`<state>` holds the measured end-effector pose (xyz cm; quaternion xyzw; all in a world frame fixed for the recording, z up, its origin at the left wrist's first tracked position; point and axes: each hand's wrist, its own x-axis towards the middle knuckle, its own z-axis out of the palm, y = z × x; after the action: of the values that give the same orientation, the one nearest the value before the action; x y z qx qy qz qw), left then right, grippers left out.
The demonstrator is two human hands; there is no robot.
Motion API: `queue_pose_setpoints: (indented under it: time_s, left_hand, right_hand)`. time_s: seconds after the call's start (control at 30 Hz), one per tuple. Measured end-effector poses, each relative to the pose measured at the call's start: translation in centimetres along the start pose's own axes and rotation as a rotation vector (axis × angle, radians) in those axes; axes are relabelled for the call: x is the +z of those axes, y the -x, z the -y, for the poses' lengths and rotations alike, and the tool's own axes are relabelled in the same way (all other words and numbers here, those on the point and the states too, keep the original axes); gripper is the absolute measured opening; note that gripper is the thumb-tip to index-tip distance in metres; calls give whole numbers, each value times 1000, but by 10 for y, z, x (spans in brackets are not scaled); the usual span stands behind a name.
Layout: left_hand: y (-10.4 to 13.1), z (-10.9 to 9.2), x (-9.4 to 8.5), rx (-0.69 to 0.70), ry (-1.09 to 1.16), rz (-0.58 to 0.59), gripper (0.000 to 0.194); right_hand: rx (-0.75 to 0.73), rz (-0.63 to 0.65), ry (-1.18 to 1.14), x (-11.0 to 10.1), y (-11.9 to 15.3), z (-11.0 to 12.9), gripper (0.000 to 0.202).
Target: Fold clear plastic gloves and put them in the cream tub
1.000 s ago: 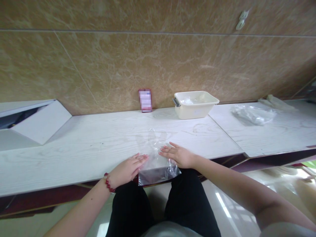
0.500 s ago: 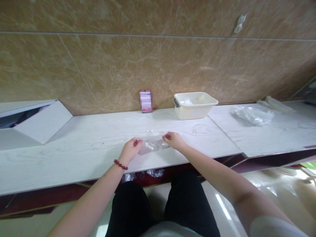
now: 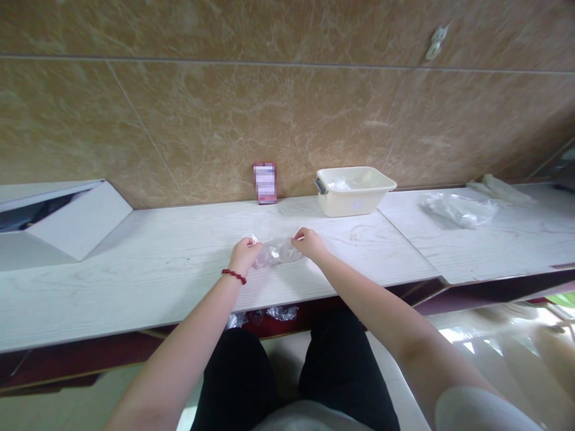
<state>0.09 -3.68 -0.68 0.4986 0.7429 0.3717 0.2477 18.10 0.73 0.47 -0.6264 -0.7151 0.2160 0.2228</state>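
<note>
A clear plastic bag (image 3: 277, 252) stretches between my two hands, just above the white wood-grain tabletop (image 3: 148, 269). My left hand (image 3: 245, 254), with a red bead bracelet on its wrist, pinches the bag's left side. On the opposite side, my right hand (image 3: 309, 243) grips the bag between thumb and fingers. The film is see-through and crinkled, and its exact outline is hard to make out.
Against the tiled wall stand a cream plastic bin (image 3: 350, 203) with clear plastic inside and a small card (image 3: 265, 183), blurred out. A white angular box (image 3: 81, 230) is at left. Crumpled clear plastic (image 3: 460, 209) lies at right. More plastic (image 3: 282, 312) shows under the table edge.
Both hands have shifted slightly away from me, toward the wall, with the bag. My left hand has also come a little to the right, and the bag's film has changed shape.
</note>
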Motion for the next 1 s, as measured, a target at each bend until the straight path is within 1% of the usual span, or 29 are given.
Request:
queue_pose_setpoints:
  time_s: [0.17,0.27,0.33,0.43,0.5,0.57,0.67,0.73,0.8,0.87,1.0]
  left_hand:
    - [-13,0,3,29,-19,-34,17]
    - [-16,4,5,42,4,-64,32]
    - [-13,9,4,59,32,-103,44]
    - [-4,14,-1,88,57,-151,49]
    - [4,16,-4,60,88,-123,48]
    - [10,15,-6,-5,161,-61,47]
    - [14,11,-5,-110,307,21,48]
    - [16,8,-3,-160,399,54,49]
    - [17,4,0,-183,477,68,49]
    - [18,2,2,-195,534,65,48]
    - [20,2,2,-218,587,60,45]
  right_hand:
    - [37,15,-18,5,-14,-4,8]
    - [36,6,-48,8,-17,-7,12]
    - [37,12,-68,9,-18,-9,16]
    - [47,40,-82,11,-18,-13,17]
    - [50,54,-93,13,-20,-16,18]
    - [47,61,-105,15,-21,-18,18]
    - [33,53,-95,15,-22,-18,17]
    - [19,51,-86,14,-22,-17,17]
    - [31,79,-111,13,-22,-15,17]
    - [75,124,-160,12,-21,-14,19]
    - [119,169,-177,9,-21,-11,21]
